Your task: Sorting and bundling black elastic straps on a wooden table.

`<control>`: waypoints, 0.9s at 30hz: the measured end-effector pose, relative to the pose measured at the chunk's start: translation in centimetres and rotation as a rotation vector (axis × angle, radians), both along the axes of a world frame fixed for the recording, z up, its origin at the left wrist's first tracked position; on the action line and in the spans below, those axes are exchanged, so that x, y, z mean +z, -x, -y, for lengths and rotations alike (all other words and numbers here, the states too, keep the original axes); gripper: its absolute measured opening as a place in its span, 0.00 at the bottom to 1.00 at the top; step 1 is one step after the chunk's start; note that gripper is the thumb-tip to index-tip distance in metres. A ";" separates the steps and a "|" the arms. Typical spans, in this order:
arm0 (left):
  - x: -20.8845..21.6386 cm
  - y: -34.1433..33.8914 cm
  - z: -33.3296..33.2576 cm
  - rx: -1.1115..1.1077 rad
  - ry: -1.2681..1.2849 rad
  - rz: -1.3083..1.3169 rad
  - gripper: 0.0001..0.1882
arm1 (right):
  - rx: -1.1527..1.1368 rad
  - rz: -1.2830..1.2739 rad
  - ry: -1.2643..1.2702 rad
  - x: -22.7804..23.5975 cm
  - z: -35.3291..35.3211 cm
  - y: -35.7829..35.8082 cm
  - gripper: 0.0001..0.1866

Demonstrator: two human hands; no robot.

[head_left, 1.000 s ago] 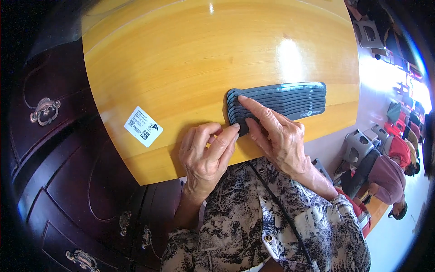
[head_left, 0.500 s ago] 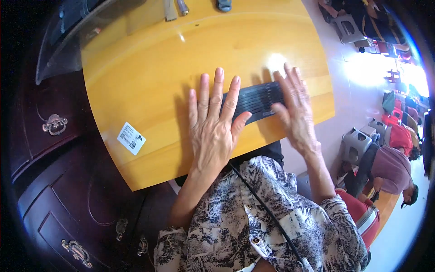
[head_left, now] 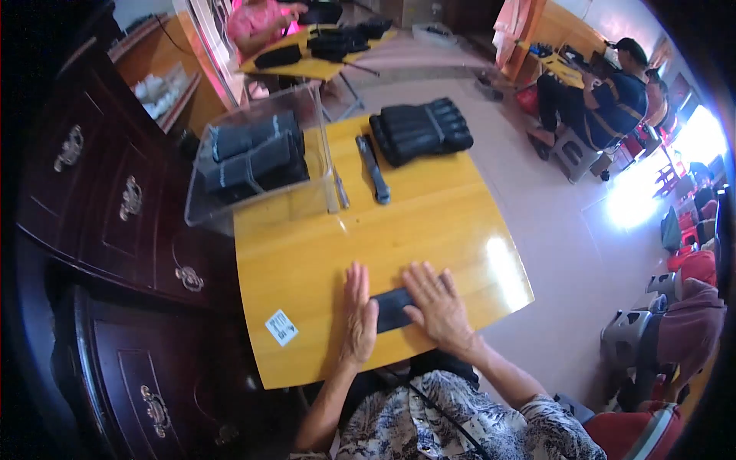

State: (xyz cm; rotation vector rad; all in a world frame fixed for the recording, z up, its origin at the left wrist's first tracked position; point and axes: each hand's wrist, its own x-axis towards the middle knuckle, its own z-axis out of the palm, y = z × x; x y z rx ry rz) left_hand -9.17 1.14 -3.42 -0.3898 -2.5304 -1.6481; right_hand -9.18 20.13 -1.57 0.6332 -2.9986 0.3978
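A folded dark sock (head_left: 392,308) lies flat near the front edge of the yellow wooden table (head_left: 429,222). My left hand (head_left: 357,316) rests flat with its fingers straight, its edge against the sock's left end. My right hand (head_left: 438,305) lies flat over the sock's right part, fingers spread. Neither hand grips anything.
A clear plastic box (head_left: 257,157) holding folded dark socks stands at the table's far left. A pile of dark socks (head_left: 422,129) and a single long sock (head_left: 374,170) lie at the far end. A white sticker (head_left: 281,327) is near the front left. Dark wooden drawers (head_left: 115,215) stand left; people sit behind.
The view has pulled back and tilted up, showing the whole table. The long ribbed sock is now a short folded piece under my flattened hands.
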 end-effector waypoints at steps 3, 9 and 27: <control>0.5 -1.2 -0.7 0.082 0.105 -0.120 0.36 | 0.139 -0.063 0.064 -2.0 3.6 -0.2 0.32; 0.8 -1.7 -2.0 -0.017 0.517 -0.198 0.42 | 0.244 -0.102 0.080 -4.2 4.7 0.9 0.35; -0.5 -2.0 -3.1 0.166 0.910 -0.291 0.33 | 0.049 -0.039 0.020 -2.0 -6.5 2.2 0.26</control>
